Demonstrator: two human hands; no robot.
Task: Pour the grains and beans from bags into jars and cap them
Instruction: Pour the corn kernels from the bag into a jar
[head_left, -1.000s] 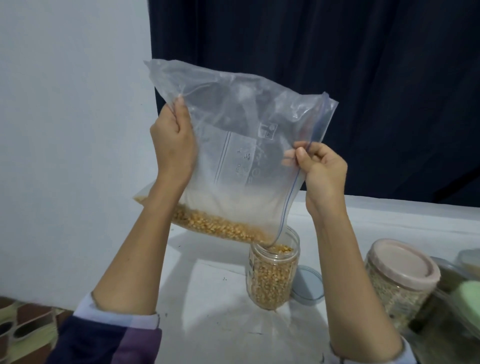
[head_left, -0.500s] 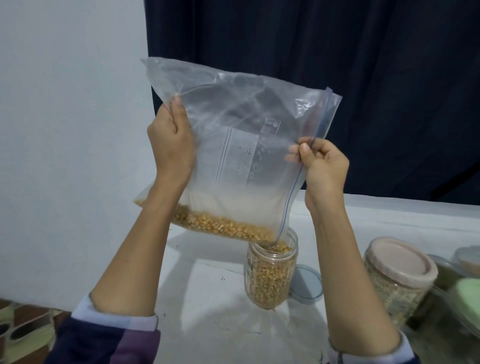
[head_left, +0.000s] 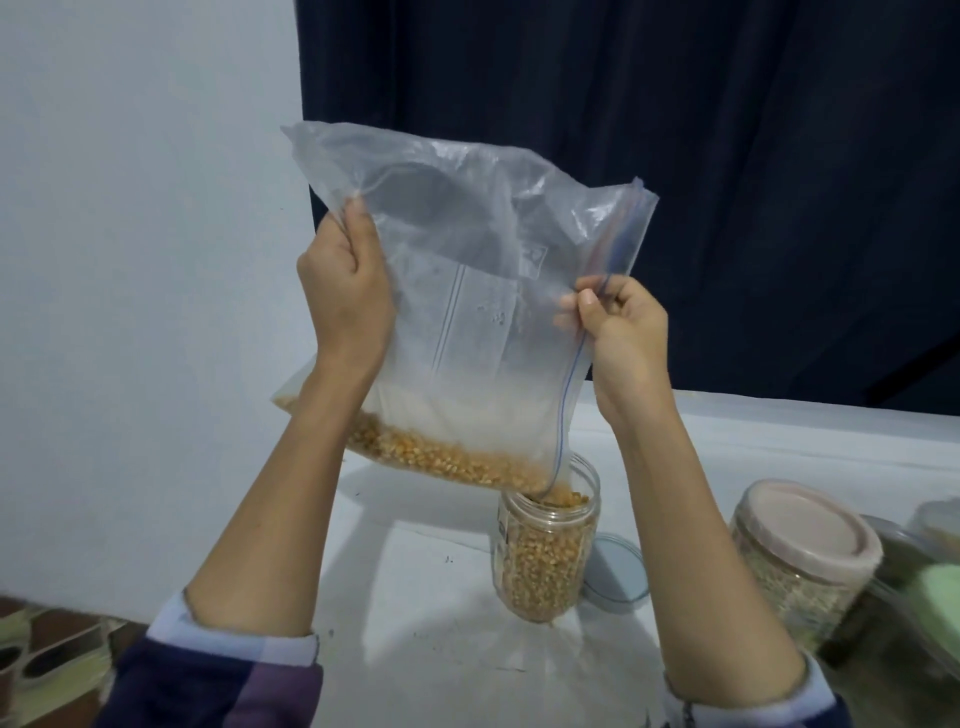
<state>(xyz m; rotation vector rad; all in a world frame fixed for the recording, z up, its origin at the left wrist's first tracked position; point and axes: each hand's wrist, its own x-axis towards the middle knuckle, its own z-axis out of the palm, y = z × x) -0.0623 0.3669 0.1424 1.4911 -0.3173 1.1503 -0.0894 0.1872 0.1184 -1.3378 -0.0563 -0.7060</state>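
The bag was gripped by both the left hand and right hand, its low corner at five o'clock, over the jar, nearer the right hand.

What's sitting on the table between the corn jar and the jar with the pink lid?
In the head view, a round pale blue lid lies flat on the white table between the open corn jar and the pink-lidded jar, close behind the corn jar.

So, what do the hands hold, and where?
Both hold the plastic bag: left hand pinches its upper left edge, right hand pinches its zip edge.
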